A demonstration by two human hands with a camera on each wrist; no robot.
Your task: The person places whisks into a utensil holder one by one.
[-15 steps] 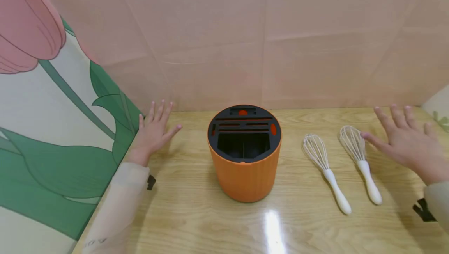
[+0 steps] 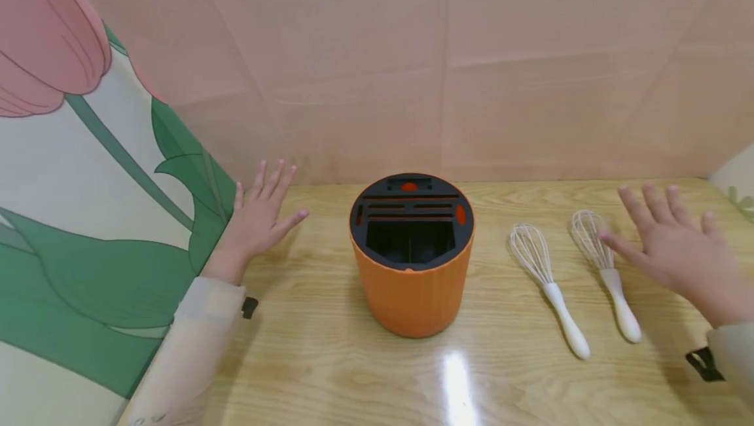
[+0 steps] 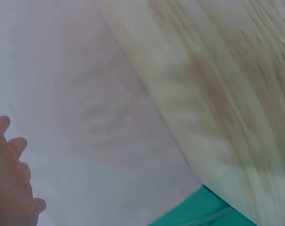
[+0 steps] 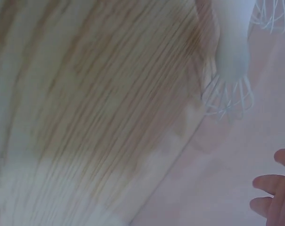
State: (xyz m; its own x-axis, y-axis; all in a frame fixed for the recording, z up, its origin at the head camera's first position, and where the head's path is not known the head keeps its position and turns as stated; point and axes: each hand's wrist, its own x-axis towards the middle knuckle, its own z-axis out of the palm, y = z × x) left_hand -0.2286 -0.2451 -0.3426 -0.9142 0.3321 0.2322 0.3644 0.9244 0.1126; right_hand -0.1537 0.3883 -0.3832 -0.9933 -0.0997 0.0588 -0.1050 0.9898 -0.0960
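My left hand [image 2: 253, 233] has its fingers spread and straight near the back left of the table, holding nothing; its fingers [image 3: 12, 169] show at the left edge of the left wrist view. On the right, my right hand [image 2: 677, 246], fingers also spread, hovers beside two white whisks. Its thumb overlaps the wire head of the right whisk [image 2: 621, 308] in the head view. The left whisk [image 2: 565, 321] lies roughly parallel, handle toward me. Between the hands stands an orange utensil holder [image 2: 412, 301] with a slotted black top [image 2: 406, 211].
The wood-grain table [image 2: 306, 360] meets a pinkish backdrop [image 2: 365, 86] along its back edge. At the left, a panel printed with a pink tulip and green leaves [image 2: 106, 282] borders the table.
My right hand has shifted slightly left, its thumb further over the right whisk's head. The left hand has moved only a little. The whisks and the holder stay in place.
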